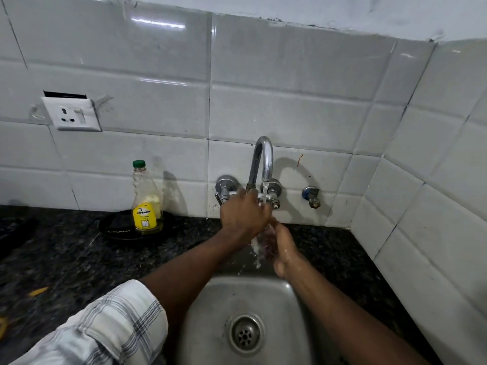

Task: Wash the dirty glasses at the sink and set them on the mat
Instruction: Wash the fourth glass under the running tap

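Water (265, 189) runs from the tap (264, 159) onto a glass (259, 240). Right hand (284, 250) grips it; left hand (243, 216) clasps its top.

Two hands (245, 214) (283, 248), one glass (261, 241), one tap (262, 159), one sink (210, 312), one bottle (147, 204), one socket (71, 114).

Found one clear glass (260, 242), blurred by running water (265, 188), gripped between the left hand (243, 214) above and the right hand (283, 248) below, at 12 o'clock over the steel sink (210, 299). Could not make out its tilt. Looked wet inside the sink, with a round strainer drain (246, 334) toward 6 o'clock in the basin floor.
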Tool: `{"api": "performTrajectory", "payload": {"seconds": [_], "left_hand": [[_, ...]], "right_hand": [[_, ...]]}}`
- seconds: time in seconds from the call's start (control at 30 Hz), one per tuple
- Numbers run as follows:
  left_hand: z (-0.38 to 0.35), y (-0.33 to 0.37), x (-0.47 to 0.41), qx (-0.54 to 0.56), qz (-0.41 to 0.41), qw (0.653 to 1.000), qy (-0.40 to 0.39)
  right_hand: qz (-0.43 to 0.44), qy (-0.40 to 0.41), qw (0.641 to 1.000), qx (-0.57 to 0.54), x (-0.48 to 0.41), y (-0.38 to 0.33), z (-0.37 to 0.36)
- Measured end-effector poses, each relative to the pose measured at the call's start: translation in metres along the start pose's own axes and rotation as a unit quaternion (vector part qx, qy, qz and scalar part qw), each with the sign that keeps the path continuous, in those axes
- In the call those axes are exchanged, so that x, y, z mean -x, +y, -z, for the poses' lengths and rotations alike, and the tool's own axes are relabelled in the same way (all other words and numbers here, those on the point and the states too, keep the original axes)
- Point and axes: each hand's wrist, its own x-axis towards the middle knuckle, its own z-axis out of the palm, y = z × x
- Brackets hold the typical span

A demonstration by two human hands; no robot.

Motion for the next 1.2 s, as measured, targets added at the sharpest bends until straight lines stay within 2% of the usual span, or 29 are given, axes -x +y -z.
{"api": "performTrajectory", "payload": {"seconds": [0.1, 0.2, 0.3, 0.4, 0.47, 0.5, 0.57, 0.6, 0.63, 0.67, 0.73, 0.77, 0.8, 0.83, 0.87, 0.9, 0.93, 0.97, 1.0, 1.03, 1.1, 1.13, 1.17, 1.2], "left_hand": [[-0.002, -0.005, -0.002, -0.006, -0.002, 1.000, -0.001], [-0.013, -0.024, 0.006, 0.098, 0.004, 0.995, 0.021], [-0.022, -0.047, 0.014, 0.266, 0.008, 0.961, 0.080], [-0.019, -0.059, 0.010, 0.319, -0.015, 0.942, 0.107], [-0.018, -0.063, -0.004, 0.326, 0.067, 0.941, 0.064], [-0.017, -0.065, -0.013, 0.328, 0.150, 0.932, 0.020], [-0.015, -0.067, -0.023, 0.332, 0.325, 0.879, -0.109], [-0.013, -0.066, -0.021, 0.354, 0.366, 0.843, -0.172], [-0.015, -0.067, -0.018, 0.387, 0.367, 0.823, -0.193], [-0.018, -0.068, -0.014, 0.425, 0.346, 0.818, -0.174], [-0.029, -0.073, -0.006, 0.469, 0.235, 0.850, -0.045], [-0.032, -0.075, -0.001, 0.444, 0.173, 0.879, 0.003], [-0.033, -0.074, 0.001, 0.420, 0.140, 0.897, 0.023], [-0.036, -0.074, -0.002, 0.403, 0.150, 0.903, 0.008], [-0.036, -0.073, -0.005, 0.405, 0.199, 0.891, -0.040], [-0.034, -0.071, -0.009, 0.415, 0.267, 0.861, -0.119], [-0.030, -0.070, -0.011, 0.427, 0.323, 0.818, -0.210], [-0.027, -0.069, -0.012, 0.441, 0.347, 0.788, -0.255], [-0.027, -0.069, -0.013, 0.449, 0.340, 0.790, -0.242], [-0.031, -0.071, -0.015, 0.453, 0.300, 0.821, -0.176], [-0.032, -0.070, -0.006, 0.439, 0.170, 0.882, -0.025], [-0.033, -0.069, -0.001, 0.427, 0.137, 0.894, 0.010], [-0.034, -0.069, -0.002, 0.417, 0.149, 0.897, 0.002], [-0.032, -0.068, -0.007, 0.416, 0.200, 0.886, -0.049]], "right_hand": [[-0.011, -0.039, 0.996, -0.076, 0.000, 0.001, -0.002], [-0.005, -0.068, 0.990, -0.127, -0.005, -0.004, -0.003], [-0.003, -0.133, 0.985, -0.113, -0.013, -0.011, -0.008], [0.002, -0.250, 0.965, -0.077, -0.021, -0.022, -0.009], [0.049, -0.333, 0.941, 0.031, -0.024, -0.028, -0.006], [0.109, -0.350, 0.920, 0.141, -0.025, -0.029, -0.007], [0.245, -0.330, 0.834, 0.367, -0.029, -0.032, -0.008], [0.270, -0.334, 0.798, 0.422, -0.032, -0.033, -0.008], [0.272, -0.344, 0.783, 0.441, -0.031, -0.034, -0.008], [0.265, -0.347, 0.780, 0.449, -0.034, -0.034, -0.008], [0.201, -0.353, 0.826, 0.391, -0.040, -0.035, -0.007], [0.185, -0.375, 0.832, 0.365, -0.041, -0.035, -0.007], [0.182, -0.400, 0.828, 0.348, -0.043, -0.034, -0.005], [0.181, -0.404, 0.831, 0.338, -0.044, -0.035, -0.002], [0.221, -0.390, 0.806, 0.386, -0.042, -0.039, 0.000], [0.266, -0.392, 0.756, 0.452, -0.042, -0.041, -0.002], [0.329, -0.398, 0.689, 0.508, -0.044, -0.043, -0.002], [0.351, -0.406, 0.654, 0.533, -0.048, -0.042, 0.001], [0.341, -0.403, 0.648, 0.549, -0.051, -0.040, 0.003], [0.317, -0.396, 0.664, 0.550, -0.056, -0.038, 0.003], [0.260, -0.369, 0.736, 0.504, -0.057, -0.041, 0.000], [0.248, -0.373, 0.742, 0.498, -0.053, -0.043, -0.001], [0.268, -0.379, 0.728, 0.505, -0.054, -0.045, 0.000], [0.297, -0.387, 0.694, 0.530, -0.053, -0.048, -0.001]]}}
